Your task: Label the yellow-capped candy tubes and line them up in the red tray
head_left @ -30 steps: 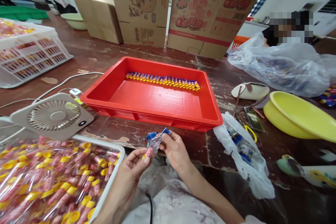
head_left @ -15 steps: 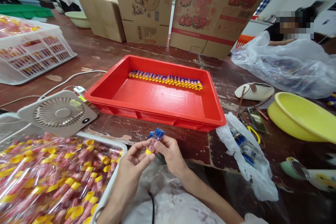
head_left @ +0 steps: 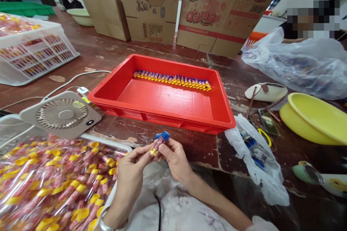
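Observation:
A small candy tube [head_left: 159, 144] with a blue top end and a yellow lower end is held in front of my lap, tilted. My left hand [head_left: 134, 164] pinches its yellow end, and my right hand [head_left: 177, 158] grips its side between thumb and fingers. Beyond my hands a red tray [head_left: 162, 116] rests on the table. Along its far side lies a row of similar tubes [head_left: 173, 79], yellow ends facing me. At lower left, beside my left forearm, a white bin [head_left: 114, 191] is heaped with clear yellow-capped tubes [head_left: 62, 184].
A fan [head_left: 66, 114] with a cable stands left of the tray. A white crate [head_left: 40, 56] of tubes is behind it. On the right are a plastic bag [head_left: 271, 184], a yellow basin [head_left: 311, 122] and a phone [head_left: 268, 121]. Cardboard boxes [head_left: 217, 14] stand behind; a person sits far right.
My left hand has turned slightly, its fingers closing nearer the tube's lower end. The tube stays in both hands at almost the same place. The view has shifted a little.

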A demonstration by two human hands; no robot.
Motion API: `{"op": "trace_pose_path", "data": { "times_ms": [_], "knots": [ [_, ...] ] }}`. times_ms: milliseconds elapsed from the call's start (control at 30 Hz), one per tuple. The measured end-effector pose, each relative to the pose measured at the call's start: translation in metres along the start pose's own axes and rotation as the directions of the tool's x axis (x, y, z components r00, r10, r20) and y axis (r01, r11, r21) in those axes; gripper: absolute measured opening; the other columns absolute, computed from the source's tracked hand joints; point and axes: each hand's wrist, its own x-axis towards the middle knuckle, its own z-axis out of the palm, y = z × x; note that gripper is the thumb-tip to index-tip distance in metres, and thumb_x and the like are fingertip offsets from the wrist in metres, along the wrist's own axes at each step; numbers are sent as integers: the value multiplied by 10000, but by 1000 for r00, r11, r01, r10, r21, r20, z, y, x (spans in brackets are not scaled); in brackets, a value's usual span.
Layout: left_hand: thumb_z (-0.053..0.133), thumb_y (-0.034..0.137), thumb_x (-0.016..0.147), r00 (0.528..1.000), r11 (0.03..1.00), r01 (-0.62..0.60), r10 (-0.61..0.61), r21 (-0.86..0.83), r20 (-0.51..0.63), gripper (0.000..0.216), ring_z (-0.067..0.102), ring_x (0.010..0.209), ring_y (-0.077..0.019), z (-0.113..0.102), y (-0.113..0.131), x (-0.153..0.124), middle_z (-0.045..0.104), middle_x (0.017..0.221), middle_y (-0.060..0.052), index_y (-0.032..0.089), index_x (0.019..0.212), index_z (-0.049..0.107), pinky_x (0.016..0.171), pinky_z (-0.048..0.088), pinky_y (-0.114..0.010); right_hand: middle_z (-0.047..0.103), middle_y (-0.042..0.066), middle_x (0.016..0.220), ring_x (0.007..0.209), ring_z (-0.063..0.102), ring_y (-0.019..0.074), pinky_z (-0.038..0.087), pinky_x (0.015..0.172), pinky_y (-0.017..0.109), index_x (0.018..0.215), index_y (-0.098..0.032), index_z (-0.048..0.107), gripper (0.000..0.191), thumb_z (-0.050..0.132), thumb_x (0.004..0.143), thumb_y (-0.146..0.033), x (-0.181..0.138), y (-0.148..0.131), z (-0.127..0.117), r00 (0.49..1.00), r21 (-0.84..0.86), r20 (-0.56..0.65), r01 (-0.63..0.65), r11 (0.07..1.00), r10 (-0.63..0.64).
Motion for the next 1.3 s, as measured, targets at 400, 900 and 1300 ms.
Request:
{"op": "trace_pose_path", "data": {
  "times_ms": [400,900,1300],
  "knots": [
    [911,318,562,998,1000,14,-15,-16,-62,296,691,645,-141,4,-1,2,796,768,-63,161,792,809,633,584,-207,690,21,704,589,590,118,444,524,200,861,-153,720,306,799,746,-425,0,2,1,1000,-17,-26,-8,1000,7],
    [827,371,671,987,990,107,-94,-93,128,324,708,833,-216,7,8,4,765,903,-83,151,899,760,805,579,-319,678,18,766,639,561,122,438,564,216,871,-164,729,297,803,748,-424,7,3,-1,998,-24,-64,19,1000,-21],
    [835,415,671,914,826,-405,361,392,184,378,656,682,-152,103,111,191,672,739,-12,133,855,662,685,546,-269,737,115,843,696,653,209,424,477,240,1017,-169,692,627,767,661,-679,48,8,-47,990,-53,-119,75,996,-80]
  ]
}}
